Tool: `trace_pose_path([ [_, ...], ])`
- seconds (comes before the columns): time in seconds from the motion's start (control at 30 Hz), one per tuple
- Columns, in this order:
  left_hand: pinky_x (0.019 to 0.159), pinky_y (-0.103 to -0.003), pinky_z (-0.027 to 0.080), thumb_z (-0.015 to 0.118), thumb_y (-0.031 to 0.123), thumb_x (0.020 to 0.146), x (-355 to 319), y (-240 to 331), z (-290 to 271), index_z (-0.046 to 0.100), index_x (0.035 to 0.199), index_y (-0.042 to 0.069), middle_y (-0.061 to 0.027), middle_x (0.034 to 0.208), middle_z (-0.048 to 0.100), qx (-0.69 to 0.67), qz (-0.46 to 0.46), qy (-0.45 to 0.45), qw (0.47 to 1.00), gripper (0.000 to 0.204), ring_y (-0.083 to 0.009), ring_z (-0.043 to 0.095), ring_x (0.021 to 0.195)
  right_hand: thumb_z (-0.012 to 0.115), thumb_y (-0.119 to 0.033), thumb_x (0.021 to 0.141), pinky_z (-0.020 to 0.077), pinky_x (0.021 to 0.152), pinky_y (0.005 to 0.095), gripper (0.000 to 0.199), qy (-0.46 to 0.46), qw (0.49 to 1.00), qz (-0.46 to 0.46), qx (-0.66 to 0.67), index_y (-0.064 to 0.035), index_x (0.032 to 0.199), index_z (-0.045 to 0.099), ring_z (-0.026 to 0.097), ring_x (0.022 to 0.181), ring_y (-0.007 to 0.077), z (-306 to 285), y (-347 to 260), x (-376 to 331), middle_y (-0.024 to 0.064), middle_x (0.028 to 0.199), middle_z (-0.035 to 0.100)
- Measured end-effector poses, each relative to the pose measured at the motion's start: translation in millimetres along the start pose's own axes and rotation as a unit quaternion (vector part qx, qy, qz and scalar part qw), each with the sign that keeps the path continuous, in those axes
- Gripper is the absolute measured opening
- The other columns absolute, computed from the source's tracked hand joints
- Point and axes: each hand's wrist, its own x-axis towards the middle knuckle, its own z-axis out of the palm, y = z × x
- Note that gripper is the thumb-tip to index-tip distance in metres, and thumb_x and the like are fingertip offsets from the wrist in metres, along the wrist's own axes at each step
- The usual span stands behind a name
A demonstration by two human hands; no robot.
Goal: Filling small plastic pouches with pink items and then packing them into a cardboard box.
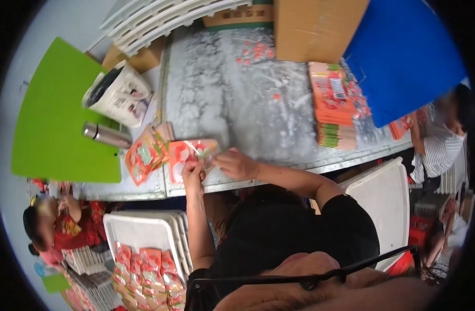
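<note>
A red and pink printed pouch (pixel 180 150) lies tilted at the near edge of the metal-topped table, between my hands. My left hand (pixel 194 172) is closed on its lower edge, thumb on top. At the pouch's right end my right hand (pixel 237 164) is closed, its fingertips pinching the edge there; whether they also hold something small cannot be made out. Just left of it lies a fanned pile of similar flat pouches (pixel 142 159).
Stacked pouches (pixel 331 106) and a cardboard box (pixel 318 31) stand on the right, near a blue panel (pixel 403 57). Small red pieces (pixel 257 50) lie at the back. A white bucket (pixel 128 101) and steel flask (pixel 107 135) stand left. Trays (pixel 139 228) hold filled pouches below. Other people sit both sides.
</note>
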Motion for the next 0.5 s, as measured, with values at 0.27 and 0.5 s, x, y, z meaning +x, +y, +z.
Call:
trace_pose_path([
  [0.27, 0.060, -0.026, 0.046, 0.073, 0.000, 0.090, -12, -5, 25, 0.058, 0.075, 0.004, -0.0002, 0.070, 0.059, 0.238, 0.164, -0.044, 0.956, 0.022, -0.0092, 0.054, 0.065, 0.076, -0.030, 0.078, 0.0438, 0.102, 0.0483, 0.029, -0.233, 0.955, 0.070, 0.172, -0.0055, 0.092, 0.069, 0.064, 0.108, 0.0319, -21, -8, 25, 0.0123, 0.110, 0.069],
  [0.5, 0.059, -0.036, 0.050, 0.080, 0.011, 0.084, -33, 34, 78, 0.067, 0.077, -0.002, -0.0132, 0.069, 0.068, 0.401, 0.310, -0.090, 0.857, 0.019, -0.0226, 0.066, 0.063, 0.071, -0.049, 0.089, 0.0487, 0.104, 0.0454, 0.053, -0.269, 0.933, 0.019, 0.240, -0.0056, 0.120, 0.073, 0.064, 0.119, 0.0354, -9, 16, 12, 0.0212, 0.122, 0.071],
])
